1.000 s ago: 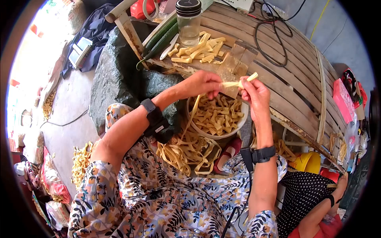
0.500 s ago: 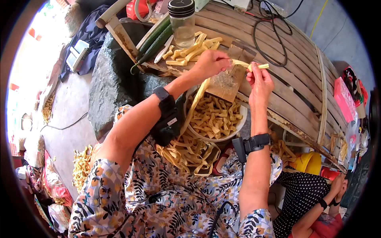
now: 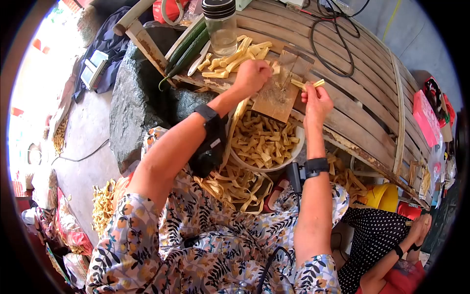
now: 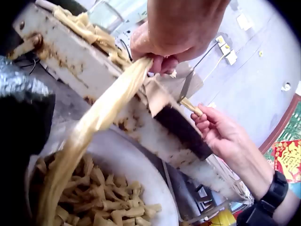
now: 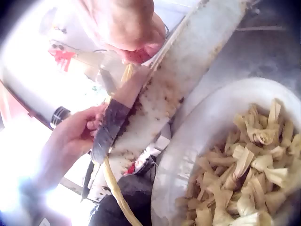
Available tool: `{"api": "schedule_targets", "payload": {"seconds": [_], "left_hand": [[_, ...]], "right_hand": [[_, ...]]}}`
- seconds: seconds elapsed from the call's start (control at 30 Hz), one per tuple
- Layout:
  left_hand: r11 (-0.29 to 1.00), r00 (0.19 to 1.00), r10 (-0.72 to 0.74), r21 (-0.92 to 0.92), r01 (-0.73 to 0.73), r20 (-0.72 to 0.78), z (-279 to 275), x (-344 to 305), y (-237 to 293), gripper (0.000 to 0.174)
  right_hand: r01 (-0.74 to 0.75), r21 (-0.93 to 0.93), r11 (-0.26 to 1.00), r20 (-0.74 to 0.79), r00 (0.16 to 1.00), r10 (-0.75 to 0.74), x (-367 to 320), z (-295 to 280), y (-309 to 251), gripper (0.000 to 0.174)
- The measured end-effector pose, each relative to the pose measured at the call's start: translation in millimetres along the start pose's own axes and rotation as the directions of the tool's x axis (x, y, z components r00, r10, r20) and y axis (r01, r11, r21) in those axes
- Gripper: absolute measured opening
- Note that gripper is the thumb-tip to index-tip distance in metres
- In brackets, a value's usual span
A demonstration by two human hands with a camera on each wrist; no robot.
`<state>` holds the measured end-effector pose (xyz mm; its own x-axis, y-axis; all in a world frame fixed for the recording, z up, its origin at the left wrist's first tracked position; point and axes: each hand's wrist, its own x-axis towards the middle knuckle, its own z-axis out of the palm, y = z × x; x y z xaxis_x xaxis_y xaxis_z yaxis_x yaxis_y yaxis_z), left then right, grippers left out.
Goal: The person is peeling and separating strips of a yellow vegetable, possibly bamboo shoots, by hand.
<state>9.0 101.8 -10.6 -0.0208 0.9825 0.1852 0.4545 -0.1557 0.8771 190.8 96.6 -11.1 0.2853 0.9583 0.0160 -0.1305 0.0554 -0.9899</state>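
My left hand (image 3: pixel 253 78) grips a long pale yellow strip, like folded tofu skin (image 4: pixel 106 101), which hangs down beside a white tub (image 4: pixel 143 141). Across a gap, my right hand (image 3: pixel 317 102) pinches a short yellow piece (image 3: pixel 308 84) between thumb and fingers. Between the hands lies a small wooden board (image 3: pixel 276 102), jutting over the edge of the slatted bench. A thin upright blade (image 4: pixel 187 84) stands at the board, with the short piece close against it in the left wrist view. Many knotted yellow pieces (image 3: pixel 264 139) fill the tub below.
More pieces (image 3: pixel 240 56) lie on the bench (image 3: pixel 362 105) by a jar (image 3: pixel 220 29), cucumbers (image 3: pixel 188 51) and a white-handled tool (image 3: pixel 199 60). A black cable (image 3: pixel 338 44) loops farther back. Loose strips (image 3: pixel 235 188) hang under the tub. Another person's arms (image 3: pixel 406 245) are at right.
The strip stretched between my hands before; now the short piece in my right hand is separate from it. My hands have moved down slightly, and more of the board shows.
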Motion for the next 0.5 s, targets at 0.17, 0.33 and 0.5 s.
{"api": "schedule_targets", "payload": {"seconds": [0.17,0.33,0.5], "left_hand": [[0.845,0.934,-0.130,-0.456,0.280,0.332,-32.9,-40.9,40.5,0.012],[0.872,0.918,-0.049,-0.431,0.231,0.394,-33.0,-66.6,45.1,0.010],[0.899,0.874,-0.068,-0.350,0.262,0.481,-21.2,-86.8,67.3,0.014]], "right_hand": [[-0.061,-0.219,0.974,0.337,0.932,0.134,-38.8,-14.1,-43.6,0.021],[0.394,-0.476,0.786,0.510,0.852,-0.118,-68.6,-29.5,-48.0,0.022],[-0.054,-0.157,0.986,0.510,0.851,0.128,-72.7,-19.2,-45.5,0.017]]}}
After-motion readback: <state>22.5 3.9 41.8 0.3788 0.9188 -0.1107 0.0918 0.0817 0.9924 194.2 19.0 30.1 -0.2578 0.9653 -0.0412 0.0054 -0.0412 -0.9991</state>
